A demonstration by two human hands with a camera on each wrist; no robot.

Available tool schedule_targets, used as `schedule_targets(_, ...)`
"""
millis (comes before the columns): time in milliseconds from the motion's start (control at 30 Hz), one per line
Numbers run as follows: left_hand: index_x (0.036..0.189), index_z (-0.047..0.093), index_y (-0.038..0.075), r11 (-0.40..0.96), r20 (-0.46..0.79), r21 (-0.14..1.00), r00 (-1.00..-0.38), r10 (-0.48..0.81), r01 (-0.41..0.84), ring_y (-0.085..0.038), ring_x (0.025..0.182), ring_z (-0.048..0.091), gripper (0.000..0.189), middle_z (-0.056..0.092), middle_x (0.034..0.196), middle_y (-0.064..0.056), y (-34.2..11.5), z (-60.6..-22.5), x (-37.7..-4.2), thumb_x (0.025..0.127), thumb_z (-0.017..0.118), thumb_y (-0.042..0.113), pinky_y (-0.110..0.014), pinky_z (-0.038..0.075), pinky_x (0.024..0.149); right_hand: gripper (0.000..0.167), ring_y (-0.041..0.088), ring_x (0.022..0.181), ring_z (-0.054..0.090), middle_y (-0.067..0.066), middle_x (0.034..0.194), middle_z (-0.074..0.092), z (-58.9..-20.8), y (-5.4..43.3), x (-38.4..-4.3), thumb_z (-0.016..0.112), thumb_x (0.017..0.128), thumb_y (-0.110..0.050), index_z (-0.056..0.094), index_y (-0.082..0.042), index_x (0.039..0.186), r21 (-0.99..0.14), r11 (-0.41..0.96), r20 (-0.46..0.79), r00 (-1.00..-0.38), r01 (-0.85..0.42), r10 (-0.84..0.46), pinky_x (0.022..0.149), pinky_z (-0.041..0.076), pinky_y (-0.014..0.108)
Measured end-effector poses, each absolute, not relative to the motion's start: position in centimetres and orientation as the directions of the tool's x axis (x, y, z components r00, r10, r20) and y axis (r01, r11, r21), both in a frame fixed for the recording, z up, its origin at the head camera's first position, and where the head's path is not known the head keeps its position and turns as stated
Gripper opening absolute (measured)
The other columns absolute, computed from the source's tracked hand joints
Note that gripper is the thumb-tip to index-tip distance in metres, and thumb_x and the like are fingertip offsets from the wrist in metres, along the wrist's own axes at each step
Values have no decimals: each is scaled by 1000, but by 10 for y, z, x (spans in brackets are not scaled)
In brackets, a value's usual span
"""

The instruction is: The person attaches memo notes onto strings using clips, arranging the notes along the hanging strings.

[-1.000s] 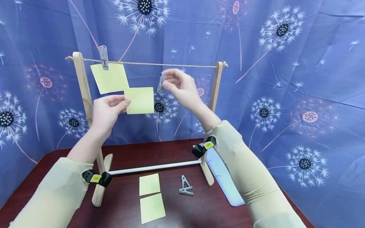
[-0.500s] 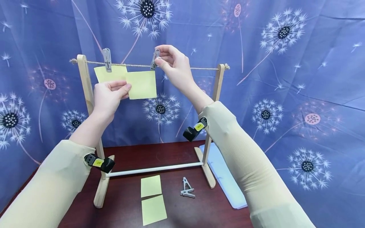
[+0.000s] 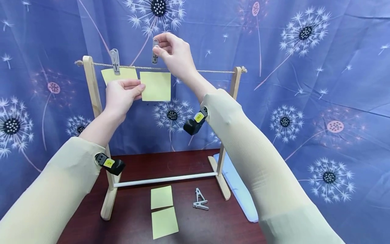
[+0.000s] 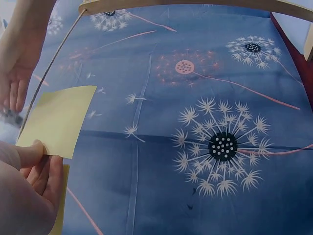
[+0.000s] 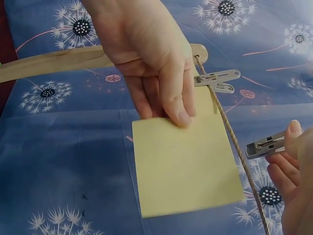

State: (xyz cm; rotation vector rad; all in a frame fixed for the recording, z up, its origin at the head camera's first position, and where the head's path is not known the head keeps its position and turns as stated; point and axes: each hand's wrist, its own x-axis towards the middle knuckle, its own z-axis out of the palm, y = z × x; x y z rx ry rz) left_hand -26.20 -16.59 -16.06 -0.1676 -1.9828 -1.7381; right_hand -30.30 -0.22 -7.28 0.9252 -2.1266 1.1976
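My left hand [image 3: 123, 96] pinches a yellow sticky note [image 3: 156, 86] by its left edge, the top edge right at the rope [image 3: 210, 71]. My right hand [image 3: 175, 52] pinches a grey clothespin [image 3: 155, 51] just above the rope over that note. In the right wrist view this clothespin [image 5: 265, 146] points its jaws toward the rope, a little apart from it. Another yellow note [image 3: 122, 72] hangs at the left end of the rope under a grey clothespin [image 3: 115, 61]; my left hand covers its lower part in the head view.
A wooden frame [image 3: 92, 88] with a white bottom bar [image 3: 167, 179] holds the rope. Two yellow notes [image 3: 161, 197] lie on the dark red table [image 3: 134, 210], with grey clothespins [image 3: 200, 200] to their right. A pale blue-white flat object [image 3: 240, 189] lies behind my right arm.
Both hands have risen toward the rope. The left hand lifted its note up to rope height and moved slightly right; the right hand carried its clothespin up and left, above the rope.
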Motion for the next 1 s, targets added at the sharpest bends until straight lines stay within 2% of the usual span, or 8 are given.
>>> schedule_targets(200,123,62,-10,181,441,896,-862,-248,406,8,71,64,41,69,86,8,-164,-159,-264,90,70,13,-11,54,67,25,10,91,67,6,106,69,-71,-7,-305,64,95,-15,65,-6,118,-539,408,679,-667,-737,-307,80,48,16)
schedule_targets(600,123,62,-10,158,436,900,-855,-281,407,8,69,63,41,69,85,9,-168,-159,-265,89,70,11,-11,53,65,15,9,81,63,-3,90,65,-68,-9,-303,66,93,-16,68,-9,106,-526,450,677,-675,-722,-292,73,44,17)
schedule_targets(833,122,62,-11,142,447,894,-849,-282,424,7,69,63,39,68,81,10,-166,-161,-268,89,70,9,-11,53,65,12,8,84,64,0,94,68,-69,-8,-304,67,93,-15,69,-8,103,-548,451,664,-695,-704,-277,77,47,17)
schedule_targets(1000,122,63,-9,188,455,890,-843,-287,416,8,71,63,39,70,89,5,-166,-160,-267,90,70,12,-11,53,66,10,8,83,63,-2,89,67,-68,-9,-305,68,92,-15,69,-8,99,-546,449,671,-690,-707,-271,77,48,16)
